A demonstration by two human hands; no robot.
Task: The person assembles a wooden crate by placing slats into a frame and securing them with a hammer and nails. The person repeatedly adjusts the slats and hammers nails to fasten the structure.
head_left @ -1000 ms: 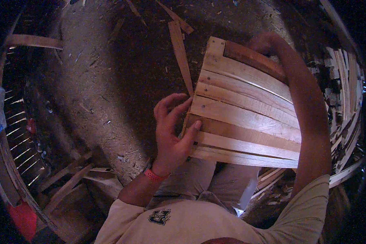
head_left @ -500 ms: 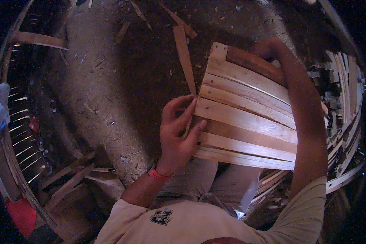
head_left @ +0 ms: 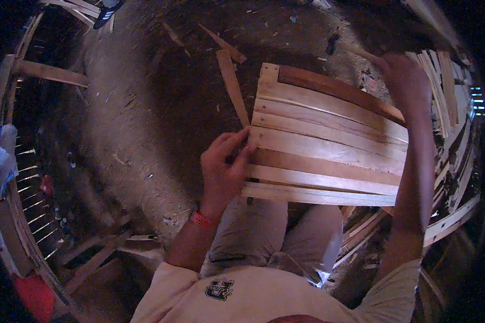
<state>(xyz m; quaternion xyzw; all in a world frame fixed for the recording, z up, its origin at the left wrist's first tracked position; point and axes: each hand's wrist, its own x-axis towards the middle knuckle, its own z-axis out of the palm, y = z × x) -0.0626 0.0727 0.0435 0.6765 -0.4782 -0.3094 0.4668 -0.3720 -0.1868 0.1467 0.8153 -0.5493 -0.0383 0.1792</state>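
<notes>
A slatted wooden panel [head_left: 328, 145] lies tilted over my knees, with pale slats and a darker reddish strip [head_left: 339, 91] along its far edge. Nail heads dot its left end. My left hand [head_left: 224, 164] is at that left end, thumb and fingers pinched together by the slat ends; whatever is between the fingertips is too small to make out. Raised beyond the panel's far right corner, my right hand [head_left: 407, 75] is closed round the wooden handle of a hammer [head_left: 364, 53]. The hammer's dark head points left, above the ground and apart from the panel.
Loose wood strips [head_left: 231, 86] lie on the dirt floor beyond the panel's left end. Stacked scrap wood [head_left: 447, 107] stands close by my right arm. Boards [head_left: 97, 258] lean at lower left, near a slatted wall [head_left: 35, 199]. A shoe [head_left: 106, 15] shows at the top left.
My right hand has come up from behind the panel's far edge, bringing the hammer into view. My left thumb has drawn in against the fingers. In the picture, the panel sits slightly farther left.
</notes>
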